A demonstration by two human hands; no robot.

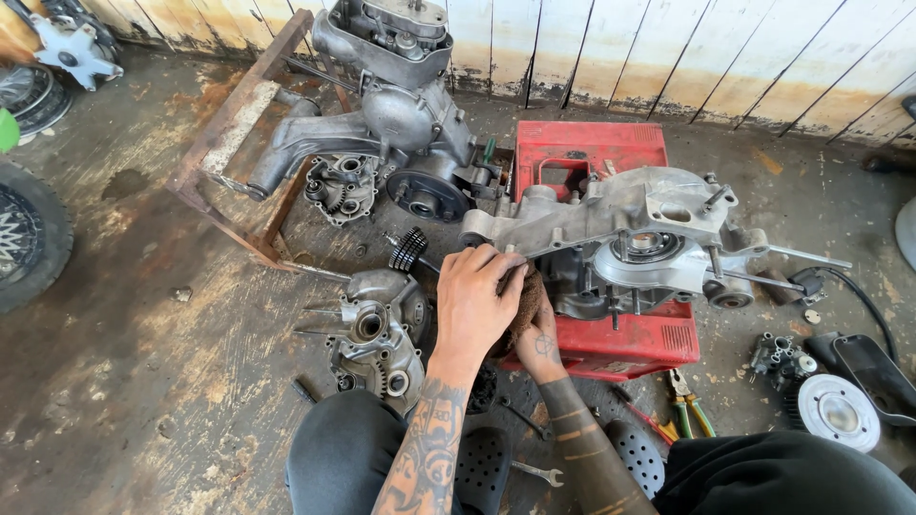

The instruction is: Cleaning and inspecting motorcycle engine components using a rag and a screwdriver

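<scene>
Your left hand [474, 303] lies palm-down, fingers curled over a brown rag [528, 303] and pressing it against the near left edge of the grey engine casing [630, 243]. Your right hand [540, 345] sits just beneath and behind it, mostly covered; it seems to bunch the rag's lower end, but whether its fingers are closed on the cloth cannot be told from this view. The casing rests across the red box [625, 343], its studs and bearing opening facing up, well clear of both hands to the right. To wipe well here, keep the cloth folded thick under the fingertips, work along the mating edge in short strokes, and let the lower hand steady the casing so it does not rock on the box. Mind the protruding studs near the knuckles. Another casing half [380, 339] lies on the floor just left of your wrist; pliers [685, 401] lie to the right.
</scene>
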